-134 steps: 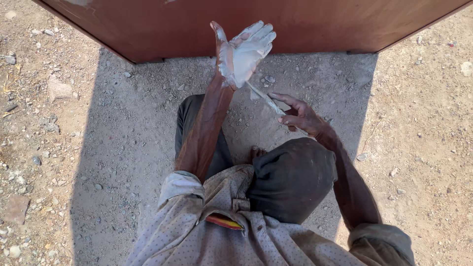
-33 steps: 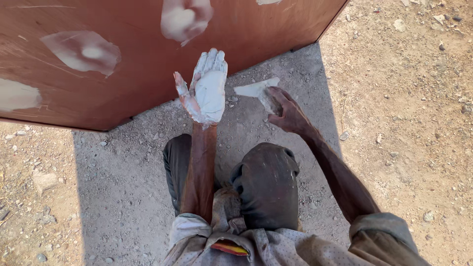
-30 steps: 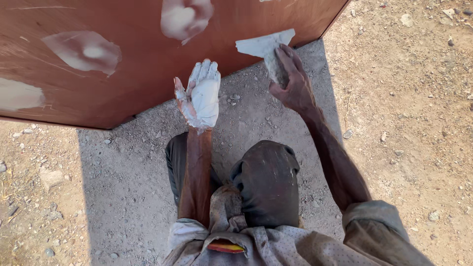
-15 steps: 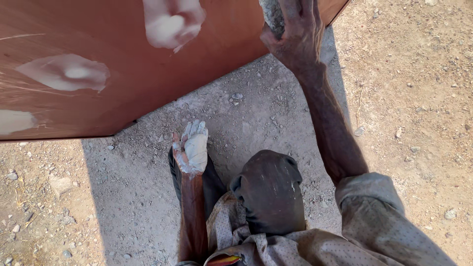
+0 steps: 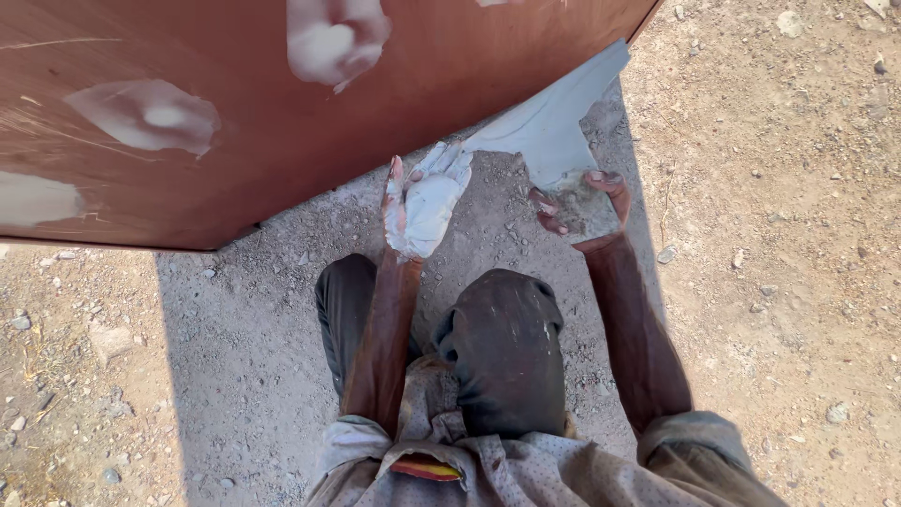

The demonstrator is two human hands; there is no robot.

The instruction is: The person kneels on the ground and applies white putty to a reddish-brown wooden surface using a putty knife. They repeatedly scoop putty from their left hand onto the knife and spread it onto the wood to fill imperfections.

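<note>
A reddish-brown metal panel (image 5: 244, 113) stands in front of me, with several white filler patches (image 5: 150, 115) on it. My left hand (image 5: 424, 202) is held palm up below the panel, coated in white filler paste, fingers spread. My right hand (image 5: 580, 199) grips the handle end of a wide flat scraper blade (image 5: 554, 122), which is smeared with pale filler and points up toward the panel's lower right edge. The blade's tip lies close to the fingertips of my left hand.
I am crouched on gravelly, sandy ground (image 5: 788, 235) with scattered small stones. My knees in dark trousers (image 5: 502, 343) are below my hands. The panel casts a shadow over the ground around me.
My right hand has come down from the panel with the scraper to beside my left hand. My left hand has risen back up, palm open.
</note>
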